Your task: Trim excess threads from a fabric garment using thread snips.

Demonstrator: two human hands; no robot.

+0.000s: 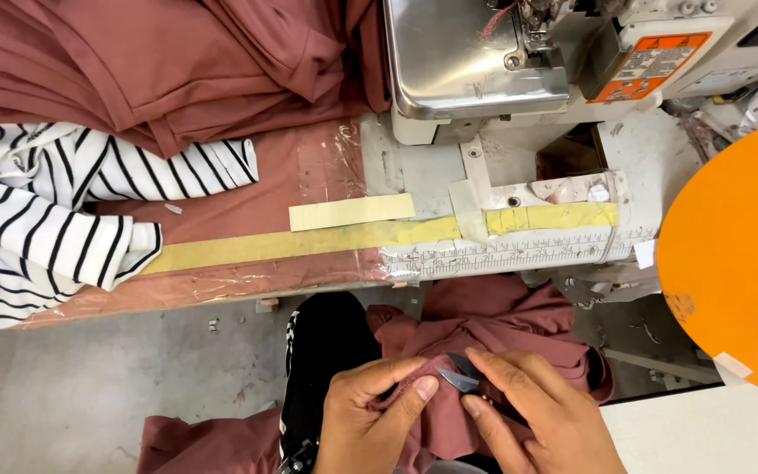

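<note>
Rust-brown knit fabric (449, 412) bunched in lap, nearest to camera, well below sewing machine (484, 61). Left hand (370, 421) pinched shut on a folded edge of that cloth, thumb on top, fingers curled under. Right hand (537, 421) closed round small metal snips (460, 379), blades pointing left at the pinched edge, tips touching or just off the cloth; can't tell which. Hands close together, nearly touching at fingertips.

Step in hand, by the look: trimming a thread or seam end on the garment piece. Next move, as a judgement, calls for a taut fold from left hand and a small careful snip, blades kept clear of the knit itself and of left thumb.

Black garment w/ white trim (322, 351) just left of the hands, also below machine. Grey floor (89, 386) further left.

Further out, worktop (309, 175) w/ brown cover under clear film, in front of machine. Yellow tape strips (353, 224) and a printed ruler strip (519, 250) along its near edge, directly below machine. Striped black-and-white fabric (37, 219) far left of machine, partly hanging over worktop edge. Pile of same rust-brown cloth (177, 61) left of machine, at back. Orange disc (739, 254) right of machine, cut off by frame edge.
</note>
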